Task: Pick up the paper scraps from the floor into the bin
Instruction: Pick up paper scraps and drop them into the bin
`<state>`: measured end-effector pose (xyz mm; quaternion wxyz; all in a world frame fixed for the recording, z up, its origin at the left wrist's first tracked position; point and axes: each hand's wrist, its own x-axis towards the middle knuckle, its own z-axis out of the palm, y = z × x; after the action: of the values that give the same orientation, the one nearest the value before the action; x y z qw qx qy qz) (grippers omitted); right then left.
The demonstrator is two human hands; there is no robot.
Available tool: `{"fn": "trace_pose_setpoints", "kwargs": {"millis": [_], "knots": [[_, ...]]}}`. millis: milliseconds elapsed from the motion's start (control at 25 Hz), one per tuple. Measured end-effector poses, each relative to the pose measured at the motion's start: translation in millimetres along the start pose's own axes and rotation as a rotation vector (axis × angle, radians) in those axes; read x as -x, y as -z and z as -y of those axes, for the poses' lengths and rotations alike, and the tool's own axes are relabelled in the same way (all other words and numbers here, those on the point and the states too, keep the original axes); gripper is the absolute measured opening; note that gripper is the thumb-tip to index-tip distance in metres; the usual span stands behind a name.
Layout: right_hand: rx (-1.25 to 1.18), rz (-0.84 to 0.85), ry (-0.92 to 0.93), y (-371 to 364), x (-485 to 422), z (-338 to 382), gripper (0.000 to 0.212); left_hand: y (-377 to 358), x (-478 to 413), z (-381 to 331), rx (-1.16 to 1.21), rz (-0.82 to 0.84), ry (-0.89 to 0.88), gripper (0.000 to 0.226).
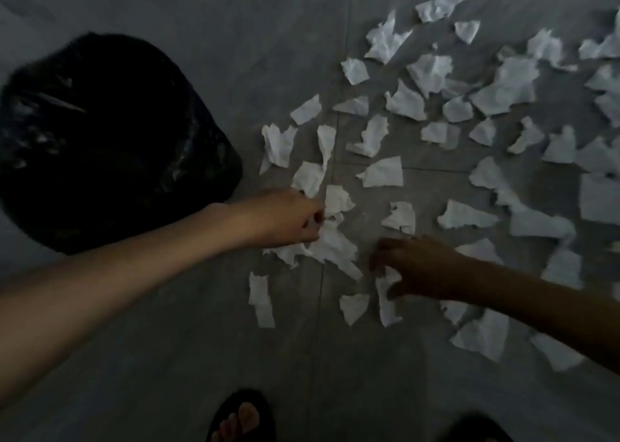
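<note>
**Both hands down among the scraps, bin waiting at the left**

The bin (110, 139) stands on the floor (167, 357) at the left, lined with a black, crinkly plastic bag whose folds catch faint gleams; it sits just beside the nearest scraps, likely so each handful has only a short way to travel. Its inside is too dark to tell what it holds.

The paper scraps (436, 113) lie spread over the grey tiled floor from the middle out to the right and far side. They are white, thin and soft-looking, like torn tissue, with ragged edges and crumpled, curled corners. Most lie apart; some overlap.

The left hand (285, 217) reaches in from the near left, fingers curled narrow and pinched on a bunch of scraps (335, 237) that hangs below the knuckles, some of it touching the floor. The right hand (416, 267), darker in shadow, comes in from the near right with fingers bent down over a long scrap (385, 294); whether it has gripped it I cannot tell.

Using two hands probably gathers the light pieces faster. Nearly all the scraps remain on the floor, so the task looks early. A sandalled foot (240, 418) shows at the near edge.
</note>
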<state>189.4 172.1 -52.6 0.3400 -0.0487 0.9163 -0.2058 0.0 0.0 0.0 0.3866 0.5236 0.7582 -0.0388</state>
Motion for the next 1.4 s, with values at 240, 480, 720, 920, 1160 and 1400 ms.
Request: {"fn": "trace_pose_setpoints", "kwargs": {"millis": [240,480,720,920,1160,1400], "knots": [[0.084,-0.104,-0.033,-50.1,-8.1,8.1,0.035,-102.0,43.5,20.5,-0.023,0.066,0.177,0.064],[-0.124,-0.166,0.039,-51.1,-11.4,32.8,0.045,-164.8,44.5,54.3,0.108,-0.061,0.142,0.048],[-0.031,-0.157,0.014,-69.7,-23.3,45.1,0.026,-133.0,42.1,46.7,0.068,-0.489,0.016,0.015],[-0.292,-0.395,-0.097,-58.1,-15.9,48.1,0.015,-131.1,-2.4,30.8,0.026,-0.474,0.078,0.016],[-0.806,-0.552,-0.362,-38.4,-13.0,51.1,0.012,-136.0,4.1,31.1,0.220,-0.508,0.075,0.009],[-1.338,-0.588,-0.387,13.2,-23.3,61.0,0.014,-45.2,56.3,5.4,0.336,-0.706,0.031,0.008]]}}
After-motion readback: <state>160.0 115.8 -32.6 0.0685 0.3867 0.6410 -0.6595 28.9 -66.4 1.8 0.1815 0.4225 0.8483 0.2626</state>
